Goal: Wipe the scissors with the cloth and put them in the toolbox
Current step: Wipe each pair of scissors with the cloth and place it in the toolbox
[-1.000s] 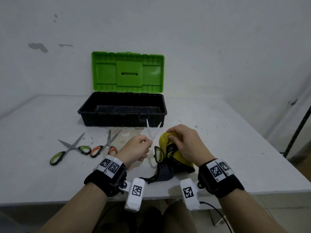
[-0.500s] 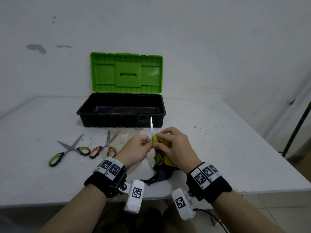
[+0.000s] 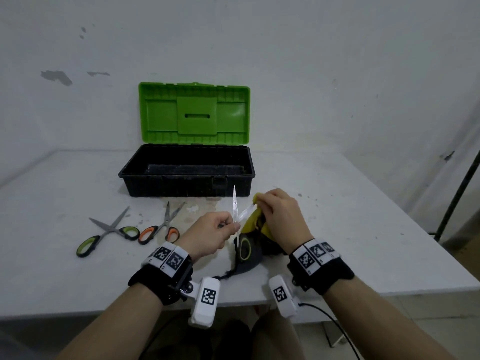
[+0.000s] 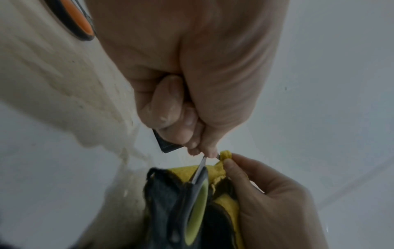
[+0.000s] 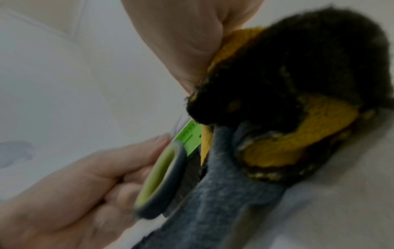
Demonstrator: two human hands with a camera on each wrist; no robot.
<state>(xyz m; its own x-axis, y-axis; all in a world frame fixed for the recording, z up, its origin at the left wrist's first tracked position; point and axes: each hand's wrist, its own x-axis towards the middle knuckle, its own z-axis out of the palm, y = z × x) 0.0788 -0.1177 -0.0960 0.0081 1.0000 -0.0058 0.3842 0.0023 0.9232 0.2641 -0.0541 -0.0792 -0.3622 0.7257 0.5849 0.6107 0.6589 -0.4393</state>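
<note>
My left hand (image 3: pixel 220 229) pinches a pair of green-handled scissors (image 3: pixel 235 203) near the pivot, blades spread and pointing up, one handle loop (image 3: pixel 244 248) hanging below. My right hand (image 3: pixel 275 214) grips a yellow and dark cloth (image 3: pixel 253 222) and has it wrapped round the tip of the right blade. In the left wrist view the fingertips (image 4: pixel 204 151) pinch the blade (image 4: pixel 200 170) just beside the cloth (image 4: pixel 225 155). In the right wrist view the cloth (image 5: pixel 287 104) fills the frame beside the handle loop (image 5: pixel 162 176). The black toolbox (image 3: pixel 187 172) stands with its green lid (image 3: pixel 194 113) up behind the hands.
Two more pairs of scissors lie on the white table (image 3: pixel 363 216) to the left: a green-handled pair (image 3: pixel 109 232) and an orange-handled pair (image 3: pixel 161 227). A wall rises right behind the toolbox. A dark pole (image 3: pixel 457 193) leans at the far right.
The scissors' blades were together half a second ago and are spread again now. My right hand has slid the cloth up along the right blade to its tip.
</note>
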